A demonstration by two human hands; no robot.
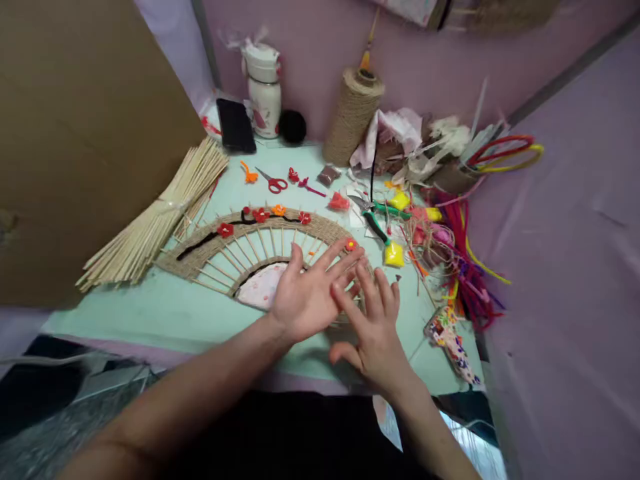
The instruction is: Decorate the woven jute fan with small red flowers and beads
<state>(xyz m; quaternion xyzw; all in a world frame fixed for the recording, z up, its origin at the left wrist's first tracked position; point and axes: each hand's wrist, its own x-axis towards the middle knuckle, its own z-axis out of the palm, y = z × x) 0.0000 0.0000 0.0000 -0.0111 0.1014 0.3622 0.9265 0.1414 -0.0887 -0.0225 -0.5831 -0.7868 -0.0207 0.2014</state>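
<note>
My left hand [311, 299] is held palm up above the right part of a fan [193, 261] made of thin sticks and wound twine. Its fingers are stretched out and nothing lies on the palm. My right hand [376, 327], back upward with fingers spread, meets the left fingers at their tips; whether they touch I cannot tell. The fan bears red flowers [261, 215], an orange flower [279, 210] and a dark branch-like strip [197, 245]. A pale patterned panel [260, 283] fills its base. Both hands cover the fan's right end.
A bundle of sticks [155, 223] lies left, beside a cardboard sheet [90, 153]. Behind are a phone [236, 127], bottle [264, 100] and twine spool [353, 117]. Red scissors [274, 181], green-handled pliers [375, 223], pipe cleaners [467, 267] and a patterned glue gun [454, 347] lie about.
</note>
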